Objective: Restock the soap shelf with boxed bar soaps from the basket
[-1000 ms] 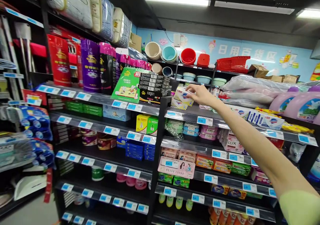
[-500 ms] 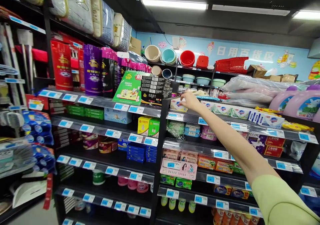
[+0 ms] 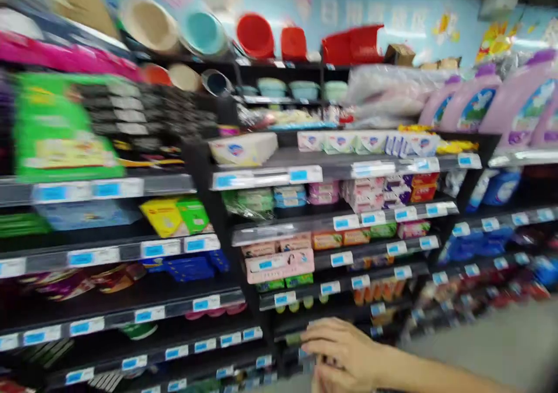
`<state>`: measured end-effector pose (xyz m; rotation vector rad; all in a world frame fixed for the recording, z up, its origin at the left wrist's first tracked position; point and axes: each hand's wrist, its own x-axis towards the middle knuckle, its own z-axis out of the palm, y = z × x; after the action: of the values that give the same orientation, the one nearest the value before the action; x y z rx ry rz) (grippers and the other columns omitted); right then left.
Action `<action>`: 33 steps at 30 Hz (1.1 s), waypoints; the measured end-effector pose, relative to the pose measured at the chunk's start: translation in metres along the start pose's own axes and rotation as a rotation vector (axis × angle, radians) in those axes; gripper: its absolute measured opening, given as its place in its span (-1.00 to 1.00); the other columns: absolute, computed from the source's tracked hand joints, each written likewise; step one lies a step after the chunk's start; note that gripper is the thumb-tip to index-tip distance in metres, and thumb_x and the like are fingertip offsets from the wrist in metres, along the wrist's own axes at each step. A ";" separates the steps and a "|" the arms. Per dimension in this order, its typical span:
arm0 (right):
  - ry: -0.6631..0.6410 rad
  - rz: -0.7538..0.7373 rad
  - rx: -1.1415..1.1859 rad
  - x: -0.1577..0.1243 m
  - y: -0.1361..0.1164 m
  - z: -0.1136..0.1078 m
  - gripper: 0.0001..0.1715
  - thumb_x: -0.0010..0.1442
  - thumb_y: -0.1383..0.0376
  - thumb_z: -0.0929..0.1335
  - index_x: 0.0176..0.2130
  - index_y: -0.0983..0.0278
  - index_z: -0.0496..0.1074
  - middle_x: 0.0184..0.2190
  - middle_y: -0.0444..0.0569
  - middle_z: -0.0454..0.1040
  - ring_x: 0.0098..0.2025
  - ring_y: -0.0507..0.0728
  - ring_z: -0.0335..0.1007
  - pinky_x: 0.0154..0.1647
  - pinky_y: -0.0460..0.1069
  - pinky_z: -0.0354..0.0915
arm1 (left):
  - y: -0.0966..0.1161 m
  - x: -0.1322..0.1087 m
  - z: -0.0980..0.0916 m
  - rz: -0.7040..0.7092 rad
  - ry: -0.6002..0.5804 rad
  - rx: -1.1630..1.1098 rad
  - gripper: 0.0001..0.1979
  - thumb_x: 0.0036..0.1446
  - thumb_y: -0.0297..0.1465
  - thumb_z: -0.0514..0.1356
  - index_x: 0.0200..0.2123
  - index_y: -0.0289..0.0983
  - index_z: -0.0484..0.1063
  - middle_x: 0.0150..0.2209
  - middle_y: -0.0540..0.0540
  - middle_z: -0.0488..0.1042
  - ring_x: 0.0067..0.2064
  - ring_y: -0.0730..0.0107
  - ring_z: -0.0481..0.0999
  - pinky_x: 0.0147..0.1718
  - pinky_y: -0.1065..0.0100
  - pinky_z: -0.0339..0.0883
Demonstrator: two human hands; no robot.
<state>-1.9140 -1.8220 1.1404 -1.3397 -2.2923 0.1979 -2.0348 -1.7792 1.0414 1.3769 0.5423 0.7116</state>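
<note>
At the bottom of the view, in front of the lower shelves, is my right hand. Its fingers are curled in and closed, and motion blurs them. Whatever lies inside the curled fingers, if anything, I cannot make out. Just beneath it a piece of skin shows at the lower edge, perhaps part of my left hand, with its fingers mostly hidden. A white and yellow soap box lies on the upper shelf, well above and apart from the hands. More soap boxes line that shelf farther right.
Black shelves with blue price tags hold packaged goods. A green box and stacked black boxes stand at left. Lilac detergent jugs are at right. Basins sit up high. Grey floor shows at lower right.
My right hand has drawn back from the soap box on the upper shelf, down to the bottom of the view. The camera has come closer and turned right and downward.
</note>
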 end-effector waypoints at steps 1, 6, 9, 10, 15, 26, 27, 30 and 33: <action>0.004 0.152 0.055 -0.035 0.005 0.042 -0.44 0.46 0.13 0.25 0.35 0.22 0.32 0.34 0.10 0.40 0.41 0.22 0.28 0.44 0.21 0.26 | -0.012 0.002 0.004 -0.075 -0.055 0.018 -0.62 0.35 -0.05 0.18 -0.02 -0.17 0.59 -0.02 -0.25 0.63 0.03 0.01 0.62 0.01 -0.08 0.56; 0.100 0.856 0.256 -0.178 -0.021 0.181 -0.38 0.44 0.20 0.22 0.40 0.31 0.26 0.42 0.27 0.24 0.52 0.30 0.07 0.49 0.35 0.09 | -0.098 -0.022 0.021 -0.515 -0.071 -0.374 -0.35 0.33 0.10 -0.09 0.16 -0.18 0.50 0.28 -0.35 0.46 0.31 0.01 0.47 0.27 -0.11 0.34; 0.252 1.303 0.397 -0.242 -0.046 0.216 -0.38 0.45 0.17 0.20 0.39 0.33 0.23 0.29 0.31 0.42 0.26 0.26 0.48 0.29 0.23 0.39 | -0.151 -0.045 0.028 -0.731 -0.051 -0.427 -0.39 0.26 0.05 0.10 0.22 -0.18 0.38 0.36 -0.32 0.39 0.38 -0.01 0.39 0.30 -0.06 0.33; 0.275 1.450 0.441 -0.261 -0.052 0.225 -0.38 0.45 0.18 0.18 0.39 0.33 0.20 0.20 0.30 0.51 0.07 0.24 0.61 0.16 0.19 0.48 | -0.168 -0.053 0.031 -0.787 -0.117 -0.313 -0.39 0.27 0.04 0.09 0.22 -0.21 0.37 0.34 -0.34 0.40 0.35 -0.01 0.42 0.27 -0.02 0.37; 0.292 1.805 0.525 -0.346 -0.068 0.263 -0.47 0.44 0.22 0.14 0.29 0.35 0.23 -0.19 0.15 0.66 -0.31 0.21 0.65 -0.06 0.17 0.53 | -0.253 -0.071 0.050 -0.944 -0.465 0.252 -0.46 0.21 0.03 0.14 0.03 -0.27 0.39 0.05 -0.37 0.62 0.02 0.01 0.66 0.01 0.07 0.53; 0.280 1.927 0.561 -0.479 0.076 0.392 -0.45 0.29 0.28 0.28 0.23 0.38 0.26 0.16 0.34 0.44 0.15 0.30 0.50 0.20 0.23 0.43 | -0.463 0.002 0.065 -0.780 -0.890 1.019 -0.57 0.05 -0.49 0.29 0.04 -0.32 0.44 0.12 -0.35 0.48 0.24 -0.05 0.41 0.29 0.00 0.21; 0.278 1.916 0.550 -0.490 0.097 0.412 -0.43 0.28 0.29 0.29 0.24 0.39 0.25 0.18 0.34 0.42 0.19 0.32 0.45 0.25 0.25 0.39 | -0.489 0.012 0.067 -0.739 -0.915 1.064 -0.51 0.06 -0.52 0.27 0.11 -0.33 0.41 0.17 -0.37 0.44 0.27 -0.05 0.38 0.30 0.01 0.20; 0.279 1.868 0.536 -0.522 0.161 0.478 -0.38 0.25 0.31 0.30 0.27 0.37 0.24 0.20 0.30 0.37 0.27 0.36 0.33 0.34 0.28 0.29 | -0.573 0.038 0.072 -0.610 -0.988 1.167 -0.35 0.09 -0.59 0.22 0.28 -0.36 0.28 0.29 -0.38 0.30 0.35 -0.04 0.26 0.34 0.04 0.14; 0.265 1.793 0.524 -0.544 0.217 0.543 -0.34 0.26 0.31 0.30 0.31 0.38 0.22 0.20 0.28 0.34 0.27 0.38 0.29 0.34 0.27 0.28 | -0.659 0.061 0.071 -0.522 -1.046 1.242 -0.26 0.10 -0.67 0.16 0.38 -0.40 0.17 0.38 -0.41 0.18 0.42 -0.13 0.12 0.37 -0.05 0.07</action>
<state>-1.7747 -2.1141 0.4101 -2.3630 -0.1920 0.9537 -1.8532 -1.8132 0.4025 2.3086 0.4243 -0.9697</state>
